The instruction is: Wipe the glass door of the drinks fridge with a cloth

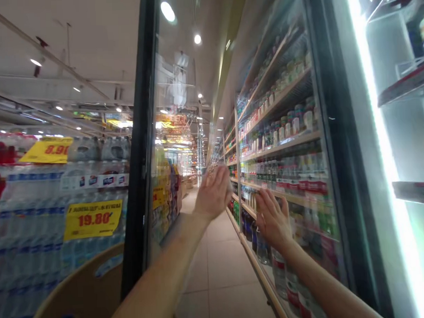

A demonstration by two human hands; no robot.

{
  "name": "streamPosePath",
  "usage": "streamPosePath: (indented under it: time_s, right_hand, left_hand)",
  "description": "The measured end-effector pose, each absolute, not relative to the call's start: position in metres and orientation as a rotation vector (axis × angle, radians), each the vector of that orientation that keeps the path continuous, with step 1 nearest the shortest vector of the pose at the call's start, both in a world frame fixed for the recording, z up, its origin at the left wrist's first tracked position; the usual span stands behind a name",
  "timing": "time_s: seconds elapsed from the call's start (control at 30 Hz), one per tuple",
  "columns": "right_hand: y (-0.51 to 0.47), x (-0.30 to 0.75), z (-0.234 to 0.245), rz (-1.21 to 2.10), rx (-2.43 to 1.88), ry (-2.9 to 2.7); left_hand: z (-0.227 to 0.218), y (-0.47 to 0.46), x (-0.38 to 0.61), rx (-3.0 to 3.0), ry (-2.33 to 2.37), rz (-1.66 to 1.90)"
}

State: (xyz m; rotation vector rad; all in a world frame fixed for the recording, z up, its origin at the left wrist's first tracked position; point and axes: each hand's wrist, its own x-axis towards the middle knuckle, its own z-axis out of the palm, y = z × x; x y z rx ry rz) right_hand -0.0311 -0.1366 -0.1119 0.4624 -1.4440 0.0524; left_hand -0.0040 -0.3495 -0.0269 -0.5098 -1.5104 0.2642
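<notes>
A glass door (pixel 193 132) with a dark frame stands swung out in front of me. My left hand (pixel 213 193) is raised flat against or close to the glass, its fingers stretched out and somewhat smeared by motion. A pale blur edges those fingertips; whether it is a reflection or something thin under the hand, I cannot make out. To the right and slightly lower, my right hand (pixel 275 219) has its fingers spread, near or touching the same pane. Nothing shows in its grasp.
Lit cooler shelves (pixel 413 191) stand at the right edge. Bottled-water packs (pixel 26 221) with yellow price signs (pixel 93 219) are stacked at left, behind a tan basket-like rim with handle holes (pixel 80 279). Through or in the glass appear drink shelves (pixel 277 143) and a tiled floor (pixel 219 265).
</notes>
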Motion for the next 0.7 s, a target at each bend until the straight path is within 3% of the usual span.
streamPosePath:
  time_s: [0.2, 0.37, 0.47, 0.6, 0.7]
  right_hand:
    - [-0.137, -0.032, -0.113, 0.054, 0.452, -1.466]
    - [-0.136, -0.034, -0.114, 0.068, 0.466, -1.486]
    - [-0.137, -0.034, -0.114, 0.076, 0.469, -1.481]
    - [-0.138, -0.032, -0.114, 0.092, 0.460, -1.496]
    - [-0.138, -0.031, -0.114, 0.104, 0.454, -1.476]
  left_hand:
    - [-0.010, -0.419, 0.007, 0.033, -1.397, -0.131]
    - [-0.062, -0.338, -0.003, -0.588, -1.477, 0.290]
    - [-0.057, -0.343, -0.002, -0.730, -1.479, 0.401]
    - [-0.017, -0.405, 0.004, -0.139, -1.407, -0.081]
    - [-0.018, -0.396, 0.005, -0.073, -1.386, -0.125]
